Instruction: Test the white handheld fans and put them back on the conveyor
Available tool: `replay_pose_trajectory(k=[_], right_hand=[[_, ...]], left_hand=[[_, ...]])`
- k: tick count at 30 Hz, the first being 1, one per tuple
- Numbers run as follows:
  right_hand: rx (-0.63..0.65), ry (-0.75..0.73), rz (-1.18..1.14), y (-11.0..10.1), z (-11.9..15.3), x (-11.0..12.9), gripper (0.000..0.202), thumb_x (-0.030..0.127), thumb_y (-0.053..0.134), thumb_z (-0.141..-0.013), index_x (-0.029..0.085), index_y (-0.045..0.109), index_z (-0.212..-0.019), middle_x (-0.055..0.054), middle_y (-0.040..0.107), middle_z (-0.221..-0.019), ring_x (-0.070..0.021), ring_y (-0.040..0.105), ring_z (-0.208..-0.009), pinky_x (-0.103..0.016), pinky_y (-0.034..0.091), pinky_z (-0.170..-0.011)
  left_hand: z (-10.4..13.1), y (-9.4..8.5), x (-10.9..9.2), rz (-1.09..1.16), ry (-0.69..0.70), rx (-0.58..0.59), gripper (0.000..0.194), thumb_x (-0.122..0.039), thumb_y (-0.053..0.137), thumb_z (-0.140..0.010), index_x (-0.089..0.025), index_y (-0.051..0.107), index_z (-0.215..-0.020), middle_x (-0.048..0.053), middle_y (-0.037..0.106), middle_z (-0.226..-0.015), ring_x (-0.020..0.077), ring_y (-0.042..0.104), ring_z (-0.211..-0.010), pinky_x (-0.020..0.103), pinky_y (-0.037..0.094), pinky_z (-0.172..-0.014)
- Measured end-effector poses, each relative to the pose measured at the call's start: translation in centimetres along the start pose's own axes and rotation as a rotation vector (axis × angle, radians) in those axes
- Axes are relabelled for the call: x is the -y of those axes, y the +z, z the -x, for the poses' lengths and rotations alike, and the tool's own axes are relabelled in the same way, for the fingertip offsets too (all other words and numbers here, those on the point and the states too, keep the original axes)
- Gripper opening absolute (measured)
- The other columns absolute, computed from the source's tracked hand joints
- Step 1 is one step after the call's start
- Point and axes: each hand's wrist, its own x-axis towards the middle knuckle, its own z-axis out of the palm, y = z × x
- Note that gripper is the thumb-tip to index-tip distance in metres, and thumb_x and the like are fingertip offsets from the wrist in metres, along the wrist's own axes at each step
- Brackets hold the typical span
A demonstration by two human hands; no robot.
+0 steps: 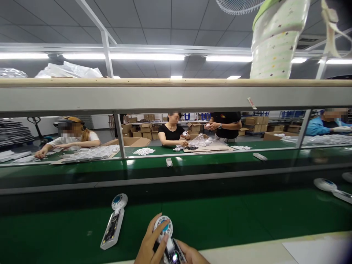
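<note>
Device [171, 245] gripped by left hand [151, 242], right hand [189, 252]; disc end [170, 228] forward, long axis leaning left (lit inside).

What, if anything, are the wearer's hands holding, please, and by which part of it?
A white device: the left hand holds its round head; the right hand, its open body.

A shelf [176, 98] runs across the view, with crumpled plastic bags [68, 70] on its left and a tall spotted object [277, 44] on its right. Part of a fan [239, 5] shows near the ceiling [154, 18], above bright lights [148, 57]. Beyond, a seated person in black [171, 135] is between a person in white [89, 137] and a standing person [228, 126]; cardboard boxes [145, 127] lie behind.
</note>
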Motion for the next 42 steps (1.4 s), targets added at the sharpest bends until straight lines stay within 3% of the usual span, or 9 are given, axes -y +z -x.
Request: replay_pose_trajectory(k=[9,19,26,34,38,42], right_hand=[[0.035,-0.009,0.010,0.1,0.5,0.7,0.085,0.055,0.076,-0.056,0.017,0.048,-0.126,-0.014,0.055,-0.125,-0.0287,0.050,-0.118,-0.041,0.031,-0.102],[0.042,0.002,-0.040,-0.3,0.4,0.0,0.086,0.050,0.081,-0.049,0.019,0.052,-0.124,-0.011,0.057,-0.125,-0.0296,0.047,-0.121,-0.041,0.026,-0.105],[0.037,-0.003,-0.058,-0.5,0.3,-0.2,0.082,0.048,0.081,-0.052,0.021,0.052,-0.124,-0.011,0.055,-0.127,-0.0292,0.047,-0.122,-0.042,0.025,-0.105],[-0.073,0.030,-0.100,0.0,0.3,-0.4,0.071,0.038,0.081,-0.052,0.021,0.059,-0.117,-0.005,0.066,-0.100,-0.0277,0.055,-0.110,-0.039,0.030,-0.100],[-0.061,0.069,-0.072,-0.2,0.5,-0.2,0.075,0.040,0.079,-0.053,0.021,0.054,-0.121,-0.008,0.061,-0.115,-0.0278,0.053,-0.112,-0.039,0.030,-0.101],[-0.026,0.064,0.024,-0.7,1.0,-0.2,0.083,0.046,0.079,-0.051,0.020,0.050,-0.124,-0.008,0.061,-0.114,-0.0289,0.052,-0.112,-0.039,0.033,-0.100]], left_hand=[[0.0,-0.1,-0.1,-0.001,-0.021,0.008,0.042,-0.047,0.037,-0.089,-0.027,0.057,-0.120,0.006,0.039,-0.140,0.0250,0.042,-0.125,0.038,0.039,-0.101],[-0.1,-0.1,0.2,-0.018,-0.020,0.027,0.043,-0.048,0.036,-0.089,-0.028,0.056,-0.122,0.005,0.037,-0.142,0.0253,0.040,-0.127,0.038,0.038,-0.102],[-0.4,-0.3,1.2,-0.024,-0.032,0.123,0.044,-0.048,0.035,-0.090,-0.030,0.051,-0.126,0.004,0.033,-0.144,0.0268,0.035,-0.130,0.042,0.035,-0.104],[-0.5,-0.5,0.6,0.028,-0.038,0.137,0.042,-0.046,0.035,-0.090,-0.029,0.052,-0.125,0.005,0.032,-0.144,0.0277,0.033,-0.130,0.045,0.030,-0.106],[-0.6,-0.3,0.7,0.022,-0.049,0.155,0.043,-0.047,0.035,-0.090,-0.029,0.051,-0.126,0.006,0.029,-0.145,0.0289,0.031,-0.131,0.045,0.030,-0.106],[-0.1,-0.4,-0.3,0.015,-0.003,0.130,0.041,-0.043,0.037,-0.090,-0.027,0.052,-0.125,0.006,0.030,-0.144,0.0278,0.032,-0.130,0.043,0.029,-0.108]])
